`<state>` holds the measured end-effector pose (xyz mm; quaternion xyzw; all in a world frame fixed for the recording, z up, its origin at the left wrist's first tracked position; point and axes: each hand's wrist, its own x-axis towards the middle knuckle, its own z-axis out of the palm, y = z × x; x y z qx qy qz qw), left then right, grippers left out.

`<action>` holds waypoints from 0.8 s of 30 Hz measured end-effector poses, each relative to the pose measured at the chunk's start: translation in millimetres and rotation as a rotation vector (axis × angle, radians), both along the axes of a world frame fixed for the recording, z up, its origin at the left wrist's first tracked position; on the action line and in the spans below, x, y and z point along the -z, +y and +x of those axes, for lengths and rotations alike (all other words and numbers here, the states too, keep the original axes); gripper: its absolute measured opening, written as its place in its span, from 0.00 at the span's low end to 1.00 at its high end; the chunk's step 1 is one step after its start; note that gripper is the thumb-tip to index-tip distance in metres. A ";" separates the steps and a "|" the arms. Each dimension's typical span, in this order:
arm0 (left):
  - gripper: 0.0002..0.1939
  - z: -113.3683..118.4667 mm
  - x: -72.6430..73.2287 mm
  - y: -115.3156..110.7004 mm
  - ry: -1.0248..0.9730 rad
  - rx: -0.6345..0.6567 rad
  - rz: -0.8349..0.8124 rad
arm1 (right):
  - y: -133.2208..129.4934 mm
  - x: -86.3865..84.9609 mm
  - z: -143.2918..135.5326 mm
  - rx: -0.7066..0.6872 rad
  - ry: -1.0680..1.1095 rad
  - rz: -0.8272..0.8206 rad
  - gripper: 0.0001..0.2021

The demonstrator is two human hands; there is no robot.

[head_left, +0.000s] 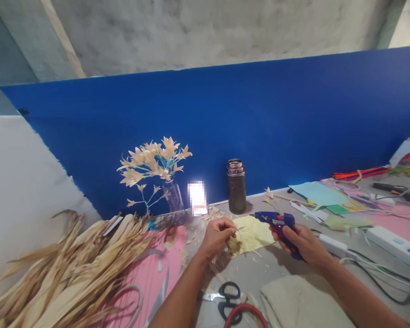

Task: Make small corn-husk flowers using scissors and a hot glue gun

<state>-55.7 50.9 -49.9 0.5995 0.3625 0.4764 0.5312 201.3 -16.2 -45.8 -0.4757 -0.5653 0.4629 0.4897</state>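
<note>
In my right hand [299, 241] is a blue glue gun [276, 222], its nozzle pointing left over a pale yellow sheet [254, 234]. A small red light shows on its body. My left hand [220, 234] is closed in a pinch at the sheet's left edge, on a small, thin pale piece too small to name surely. The hands are apart, with the yellow sheet between them. Black-handled scissors [228, 298] lie below my left hand. Behind the sheet stands an open dark bottle [237, 189].
Dried husks [64, 278] cover the left side beside pink sheets [143, 282]. A glass vase [174, 198] holds pale flowers [150, 159]. Folded cloth [300, 303] lies at the front. A power strip [396, 246], cables and coloured papers [317, 193] are at right; a blue panel [208, 118] stands behind.
</note>
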 end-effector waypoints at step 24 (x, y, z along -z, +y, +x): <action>0.03 6.9 1.9 -3.2 0.034 0.113 0.059 | -2.5 6.6 -6.0 -0.104 -0.169 -0.007 0.30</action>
